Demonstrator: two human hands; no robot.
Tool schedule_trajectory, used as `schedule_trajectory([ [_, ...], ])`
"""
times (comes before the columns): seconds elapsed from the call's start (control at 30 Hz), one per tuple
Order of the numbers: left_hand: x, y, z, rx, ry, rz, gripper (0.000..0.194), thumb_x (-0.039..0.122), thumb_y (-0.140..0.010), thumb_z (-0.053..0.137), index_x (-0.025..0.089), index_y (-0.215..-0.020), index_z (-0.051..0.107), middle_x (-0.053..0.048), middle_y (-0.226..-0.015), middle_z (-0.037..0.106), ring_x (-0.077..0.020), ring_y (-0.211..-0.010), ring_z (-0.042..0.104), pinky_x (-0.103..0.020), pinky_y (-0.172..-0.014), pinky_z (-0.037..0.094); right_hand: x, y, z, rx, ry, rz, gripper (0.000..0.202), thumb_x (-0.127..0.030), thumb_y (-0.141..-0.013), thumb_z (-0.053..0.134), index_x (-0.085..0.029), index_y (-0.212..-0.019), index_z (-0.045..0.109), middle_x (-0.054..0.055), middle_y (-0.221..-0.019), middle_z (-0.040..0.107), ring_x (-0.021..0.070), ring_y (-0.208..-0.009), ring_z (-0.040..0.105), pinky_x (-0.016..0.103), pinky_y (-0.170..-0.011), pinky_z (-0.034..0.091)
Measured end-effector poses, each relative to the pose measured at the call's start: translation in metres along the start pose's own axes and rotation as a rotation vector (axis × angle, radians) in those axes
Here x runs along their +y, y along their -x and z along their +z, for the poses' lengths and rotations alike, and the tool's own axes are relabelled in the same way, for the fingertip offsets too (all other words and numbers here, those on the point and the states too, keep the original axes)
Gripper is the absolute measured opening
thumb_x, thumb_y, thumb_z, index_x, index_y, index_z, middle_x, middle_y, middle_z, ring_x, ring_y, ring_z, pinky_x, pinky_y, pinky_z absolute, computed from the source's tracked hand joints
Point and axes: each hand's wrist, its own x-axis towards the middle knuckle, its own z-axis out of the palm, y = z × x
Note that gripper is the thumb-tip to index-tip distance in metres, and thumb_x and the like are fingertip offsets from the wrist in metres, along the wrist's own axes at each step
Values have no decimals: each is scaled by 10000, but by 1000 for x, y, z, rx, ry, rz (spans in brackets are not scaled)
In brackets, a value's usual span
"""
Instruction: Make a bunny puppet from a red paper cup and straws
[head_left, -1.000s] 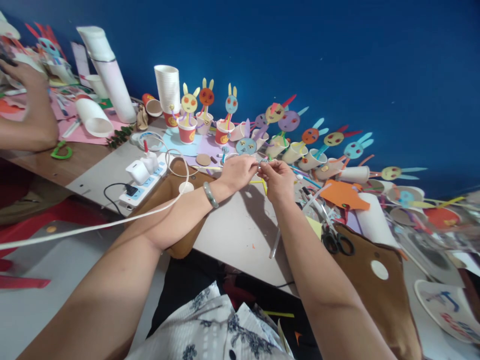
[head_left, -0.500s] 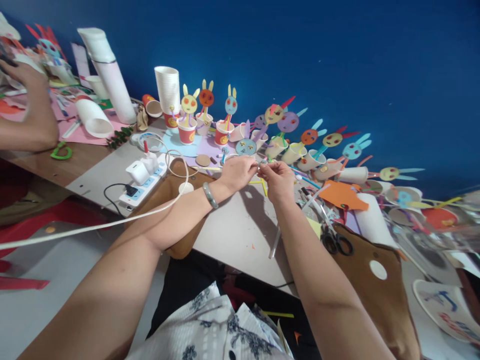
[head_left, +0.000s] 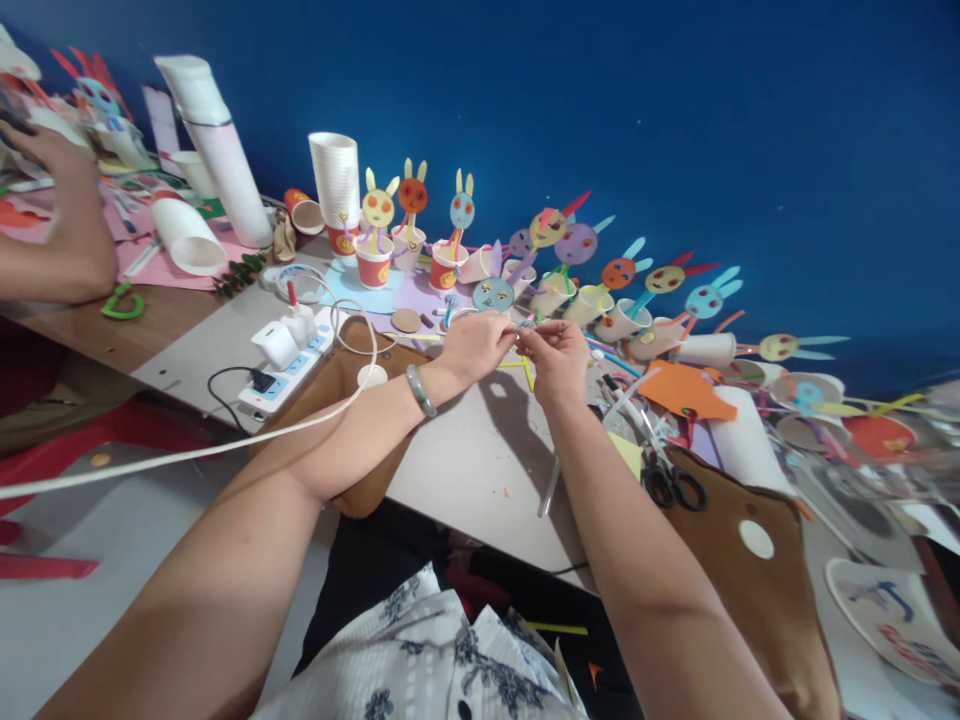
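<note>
My left hand (head_left: 477,346), with a bangle (head_left: 421,391) on its wrist, is closed in a pinch above the grey table (head_left: 465,460). Its fingertips nearly meet those of my right hand (head_left: 556,358), also pinched. Something small and pale sits between the two sets of fingertips, too small to name. Just behind them lies a blue paper face (head_left: 493,294) with purple ears. Yellow strips (head_left: 529,374) lie beneath the fingers, and a clear strip (head_left: 550,487) rests beside my right forearm.
Cups with paper rabbit heads (head_left: 463,210) line the blue wall. A power strip (head_left: 289,370) and white cable lie at left, near another person's arm (head_left: 60,230). Scissors (head_left: 675,487), orange paper (head_left: 686,389) and a brown pouch (head_left: 750,590) are at right.
</note>
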Motion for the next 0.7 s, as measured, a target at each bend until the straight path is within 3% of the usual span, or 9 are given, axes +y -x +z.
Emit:
schedule_trajectory([
  [0.27, -2, -1, 1, 22, -12, -5, 247, 280, -1050, 595, 190, -953, 804, -103, -1042, 817, -239, -952, 716, -338, -799, 452, -3, 0, 1, -82, -22, 31, 414, -289, -597, 920, -253, -871, 612, -71, -647, 681, 126, -594, 648, 282, -628, 568],
  [0.7, -2, -3, -1, 9, 3, -13, 254, 298, -1055, 602, 189, -938, 799, -99, -1029, 817, -232, -954, 724, -334, -843, 483, -2, 1, 2, -65, -26, 14, 412, -403, -597, 960, -247, -767, 619, -65, -641, 689, 131, -595, 669, 298, -641, 589],
])
